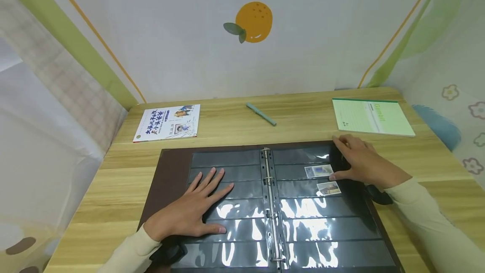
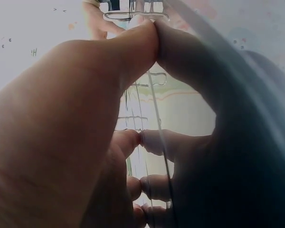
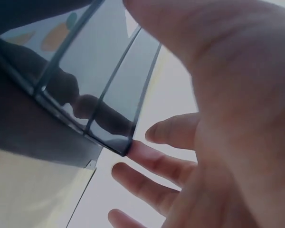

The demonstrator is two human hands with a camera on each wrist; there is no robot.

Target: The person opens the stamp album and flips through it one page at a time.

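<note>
A ring binder album (image 1: 164, 172) with a dark brown cover lies open, showing black pages with clear strip pockets. Metal rings (image 1: 269, 181) run down its middle. On the right page are two small stamps, an upper stamp (image 1: 316, 171) and a lower stamp (image 1: 328, 188). My left hand (image 1: 191, 212) rests with spread fingers on the left page; the left wrist view shows its fingertips meeting their reflection. My right hand (image 1: 358, 163) is at the right page's top outer corner, thumb beside the upper stamp. In the right wrist view, a finger (image 3: 154, 159) touches the page corner (image 3: 118, 145).
A picture-covered booklet (image 1: 168, 123) lies at the table's back left. Behind the album is a green pen (image 1: 261, 114). A light green notebook (image 1: 373, 117) lies at the back right. The wooden table (image 1: 94, 210) meets a printed curtain (image 1: 303, 54) at its far edge.
</note>
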